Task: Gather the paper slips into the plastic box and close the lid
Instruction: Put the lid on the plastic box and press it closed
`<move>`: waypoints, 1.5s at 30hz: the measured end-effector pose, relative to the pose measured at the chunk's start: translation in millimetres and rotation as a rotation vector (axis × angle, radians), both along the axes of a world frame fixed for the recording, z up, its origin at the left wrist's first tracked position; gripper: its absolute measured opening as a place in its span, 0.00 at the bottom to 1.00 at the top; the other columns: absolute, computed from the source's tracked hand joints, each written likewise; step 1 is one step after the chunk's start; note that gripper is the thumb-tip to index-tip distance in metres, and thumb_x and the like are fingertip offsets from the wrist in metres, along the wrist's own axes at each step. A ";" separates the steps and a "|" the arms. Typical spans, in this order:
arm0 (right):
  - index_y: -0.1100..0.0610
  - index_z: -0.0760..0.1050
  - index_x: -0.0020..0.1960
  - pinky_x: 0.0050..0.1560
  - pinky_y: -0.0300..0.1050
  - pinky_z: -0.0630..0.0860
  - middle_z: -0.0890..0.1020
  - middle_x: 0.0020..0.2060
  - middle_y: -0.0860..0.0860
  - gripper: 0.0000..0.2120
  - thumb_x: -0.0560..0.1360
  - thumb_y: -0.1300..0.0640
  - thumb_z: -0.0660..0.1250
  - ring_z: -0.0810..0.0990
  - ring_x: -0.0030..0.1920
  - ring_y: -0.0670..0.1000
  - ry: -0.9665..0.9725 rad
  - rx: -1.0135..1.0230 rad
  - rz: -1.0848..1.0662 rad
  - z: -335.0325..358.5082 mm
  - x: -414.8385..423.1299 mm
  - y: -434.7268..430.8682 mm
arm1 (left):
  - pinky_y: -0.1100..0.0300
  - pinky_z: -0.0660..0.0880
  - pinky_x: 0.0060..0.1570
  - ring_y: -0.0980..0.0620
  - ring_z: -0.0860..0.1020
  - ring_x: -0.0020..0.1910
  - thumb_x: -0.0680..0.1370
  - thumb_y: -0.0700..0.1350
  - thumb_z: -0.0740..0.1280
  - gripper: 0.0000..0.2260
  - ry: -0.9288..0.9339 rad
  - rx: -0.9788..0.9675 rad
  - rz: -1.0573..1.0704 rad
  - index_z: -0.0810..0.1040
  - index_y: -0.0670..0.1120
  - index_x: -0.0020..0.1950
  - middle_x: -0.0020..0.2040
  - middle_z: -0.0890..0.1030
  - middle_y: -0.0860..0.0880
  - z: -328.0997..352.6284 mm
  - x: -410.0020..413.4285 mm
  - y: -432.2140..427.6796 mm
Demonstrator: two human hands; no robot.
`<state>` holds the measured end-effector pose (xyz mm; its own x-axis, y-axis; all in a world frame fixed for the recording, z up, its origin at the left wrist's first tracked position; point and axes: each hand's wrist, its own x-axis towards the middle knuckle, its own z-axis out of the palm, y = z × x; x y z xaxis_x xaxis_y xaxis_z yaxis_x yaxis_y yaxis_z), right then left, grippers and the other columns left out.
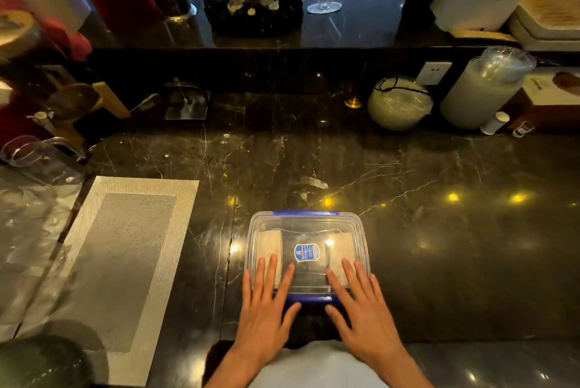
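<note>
On dark marble counter (pixel 408 230): lidded plastic box (pixel 306 224), both hands' fingers (pixel 270 274) spread flat on lid; woven placemat (pixel 125 262) left.

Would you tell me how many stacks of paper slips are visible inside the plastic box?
2: one stack at the box's left end, one at its right end. The hands hide their near parts; more may be hidden.

Black counter (pixel 439 246) veined with thin white marble lines. Clear plastic box (pixel 251 240), blue clips, blue-and-white label (pixel 307 252). Pale grey paper slips (pixel 270 246) inside. Silver-grey woven placemat (pixel 125 262), lighter border.
</note>
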<state>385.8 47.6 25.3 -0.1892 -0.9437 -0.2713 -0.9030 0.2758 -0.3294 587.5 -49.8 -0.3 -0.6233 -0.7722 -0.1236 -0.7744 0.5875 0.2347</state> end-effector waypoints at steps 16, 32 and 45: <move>0.39 0.42 0.78 0.79 0.55 0.41 0.40 0.79 0.46 0.29 0.80 0.37 0.46 0.34 0.79 0.51 -0.004 -0.026 0.023 -12.2 -78.5 -171.6 | 0.40 0.45 0.74 0.45 0.43 0.79 0.80 0.63 0.51 0.31 -0.024 0.023 0.013 0.47 0.54 0.80 0.81 0.49 0.45 -7.2 -70.0 -168.3; 0.40 0.52 0.78 0.78 0.58 0.47 0.53 0.80 0.49 0.30 0.79 0.44 0.59 0.46 0.80 0.52 -0.002 -0.177 -0.057 -31.3 -182.8 -439.6 | 0.46 0.32 0.74 0.46 0.40 0.79 0.77 0.65 0.49 0.32 -0.016 -0.130 0.037 0.49 0.56 0.79 0.81 0.47 0.47 -20.3 -181.2 -435.6; 0.39 0.50 0.78 0.77 0.51 0.40 0.51 0.79 0.46 0.31 0.78 0.44 0.60 0.44 0.80 0.49 0.017 -0.265 -0.080 -39.2 -186.1 -448.3 | 0.44 0.37 0.75 0.46 0.43 0.79 0.77 0.63 0.54 0.32 0.084 -0.180 0.059 0.52 0.57 0.79 0.80 0.52 0.46 -30.9 -187.0 -443.8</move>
<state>199.8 -400.7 -13.9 -0.2686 -0.9632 -0.0126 -0.8879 0.2526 -0.3846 400.5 -493.6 -31.2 -0.5785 -0.8126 0.0707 -0.7909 0.5800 0.1953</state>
